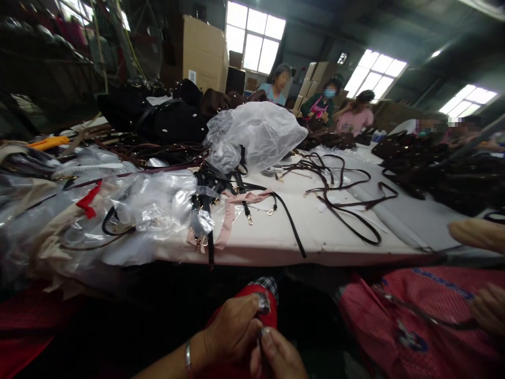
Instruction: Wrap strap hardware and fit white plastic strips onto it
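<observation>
Low in front of the table, over my red-clad lap, my left hand (232,323) is closed, with a silvery wrapped or metallic piece (263,303) at its thumb and a bracelet on the wrist. Right against it, my right hand (281,353) pinches a narrow dark strip (260,345), mostly hidden by the fingers. The fingertips of both hands meet, and what lies inside the left one is hidden. Ahead on the white table (272,250), black straps (290,223) with gold clasps hang near the edge beside a pink ribbon (225,226).
Dark brown straps (347,221) lie looped on the table. Clear plastic bags (158,200) heap at left, and a bulging one (264,131) stands mid-table. Black bags (169,121) pile behind. At right, another person's hands (479,234) are beside a red woven sack (379,310). Several people work across the table.
</observation>
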`<action>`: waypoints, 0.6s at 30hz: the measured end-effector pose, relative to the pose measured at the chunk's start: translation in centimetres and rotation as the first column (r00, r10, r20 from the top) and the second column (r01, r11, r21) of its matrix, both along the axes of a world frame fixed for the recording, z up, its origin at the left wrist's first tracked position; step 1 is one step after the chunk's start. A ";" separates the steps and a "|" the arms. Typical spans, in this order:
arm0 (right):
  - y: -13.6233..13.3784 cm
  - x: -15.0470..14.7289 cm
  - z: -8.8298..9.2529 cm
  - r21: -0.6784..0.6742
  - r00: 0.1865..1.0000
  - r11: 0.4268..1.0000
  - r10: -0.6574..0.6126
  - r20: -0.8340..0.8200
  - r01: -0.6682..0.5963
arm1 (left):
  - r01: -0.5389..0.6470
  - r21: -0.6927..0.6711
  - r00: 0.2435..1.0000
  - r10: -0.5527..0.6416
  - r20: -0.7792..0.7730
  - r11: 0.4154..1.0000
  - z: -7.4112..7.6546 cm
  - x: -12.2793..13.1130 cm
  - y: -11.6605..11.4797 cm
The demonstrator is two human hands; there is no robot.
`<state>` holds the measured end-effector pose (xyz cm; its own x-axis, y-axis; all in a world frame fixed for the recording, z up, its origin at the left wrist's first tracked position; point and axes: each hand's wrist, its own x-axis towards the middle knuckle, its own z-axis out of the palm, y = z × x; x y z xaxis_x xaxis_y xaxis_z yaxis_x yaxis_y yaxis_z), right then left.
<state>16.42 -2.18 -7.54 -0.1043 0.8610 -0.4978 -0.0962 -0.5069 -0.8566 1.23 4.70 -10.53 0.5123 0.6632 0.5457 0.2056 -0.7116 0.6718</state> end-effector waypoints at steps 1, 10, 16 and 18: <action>-0.1 0.4 0.3 -0.059 0.997 0.998 -0.015 -0.080 0.010 | 0.045 0.011 0.999 -0.045 -0.028 0.999 -0.2 -0.2 0.0; 0.3 4.0 4.1 -0.337 0.893 0.938 -0.082 -0.443 -0.080 | 0.137 0.033 0.968 -0.126 -0.216 0.990 0.4 -0.2 -0.9; -0.4 5.5 4.9 -0.122 0.979 0.972 0.203 -0.013 -0.203 | 0.170 -0.200 0.916 -0.230 -0.329 0.965 1.9 -0.8 -1.7; -0.3 6.0 5.2 0.033 0.922 0.963 0.247 0.299 -0.269 | 0.173 -0.232 0.898 -0.250 -0.362 0.957 2.4 -1.1 -2.0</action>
<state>22.45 -2.50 -2.36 -0.1881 0.8581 -0.4778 0.2871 -0.4171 -0.8623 0.13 2.66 -8.12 0.7954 0.5863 0.1532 0.3334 -0.6345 0.6974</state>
